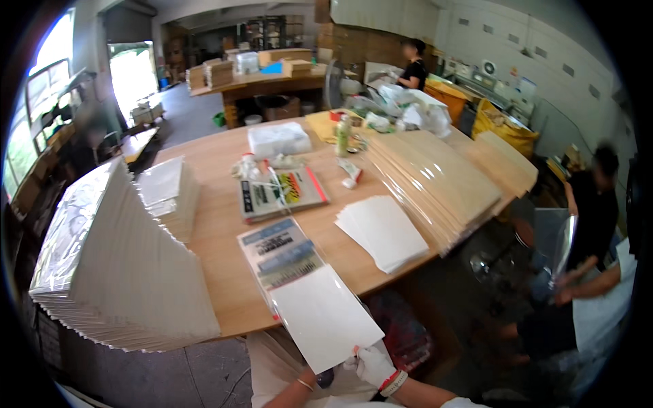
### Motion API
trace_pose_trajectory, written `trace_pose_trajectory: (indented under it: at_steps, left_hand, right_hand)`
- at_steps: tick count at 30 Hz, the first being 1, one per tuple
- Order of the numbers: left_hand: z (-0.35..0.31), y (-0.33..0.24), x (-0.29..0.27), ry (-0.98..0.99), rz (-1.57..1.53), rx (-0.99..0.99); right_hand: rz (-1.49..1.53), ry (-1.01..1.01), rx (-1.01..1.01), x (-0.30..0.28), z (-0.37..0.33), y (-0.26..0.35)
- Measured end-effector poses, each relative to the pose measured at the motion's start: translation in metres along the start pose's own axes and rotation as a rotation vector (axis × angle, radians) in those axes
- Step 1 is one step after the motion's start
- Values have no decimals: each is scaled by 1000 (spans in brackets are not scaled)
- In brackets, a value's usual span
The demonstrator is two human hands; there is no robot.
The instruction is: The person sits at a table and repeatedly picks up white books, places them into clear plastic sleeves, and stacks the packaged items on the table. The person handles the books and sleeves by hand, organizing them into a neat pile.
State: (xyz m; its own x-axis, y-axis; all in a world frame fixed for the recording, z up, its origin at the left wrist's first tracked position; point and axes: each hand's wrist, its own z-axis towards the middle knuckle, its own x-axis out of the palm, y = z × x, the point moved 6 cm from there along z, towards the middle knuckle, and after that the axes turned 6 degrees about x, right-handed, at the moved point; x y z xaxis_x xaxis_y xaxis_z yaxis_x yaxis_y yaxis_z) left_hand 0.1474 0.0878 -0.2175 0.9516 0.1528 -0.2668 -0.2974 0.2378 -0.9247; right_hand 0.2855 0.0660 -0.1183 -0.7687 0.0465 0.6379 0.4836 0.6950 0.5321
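Note:
A white sheet [328, 318] is tilted over the table's front edge above my lap. My gloved right hand [374, 367] is closed on its near right corner, with a reddish fingertip showing. My left hand is hidden under the sheet; only the wrist and left forearm [292, 393] show. Beneath the sheet's far end lies a clear plastic package [282, 251] with blue and dark printing. Right of it, several white sheets [382, 232] lie in a fanned stack.
Left stands a tall, leaning stack of plastic-covered white sheets [136, 265], beside a smaller stack [170, 194]. A printed bag [282, 194], green bottle [342, 136] and white tube [350, 173] lie mid-table. Wrapped tan boards [435, 177] fill the right. Other people [592, 204] are to the right and behind.

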Motion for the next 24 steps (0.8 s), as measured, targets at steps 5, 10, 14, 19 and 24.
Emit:
trace_pose_trajectory:
  at_steps: [5, 10, 14, 19, 24]
  left_hand:
    - [-2, 28, -1, -131, -549, -425]
    - [7, 7, -14, -185, -743, -565]
    - [-8, 15, -63, -268, -687, -655]
    - [-18, 1, -70, -194, -750, -749]
    - [-13, -9, -73, -118, -554, -588]
  right_hand:
    - [-174, 143, -249, 18, 91, 4]
    - [-397, 127, -310, 32, 107, 25]
    - [-652, 137, 159, 28, 84, 17]
    - [-1614, 159, -1016, 95, 77, 9]
    - [-1601, 141, -678, 95, 114, -29]
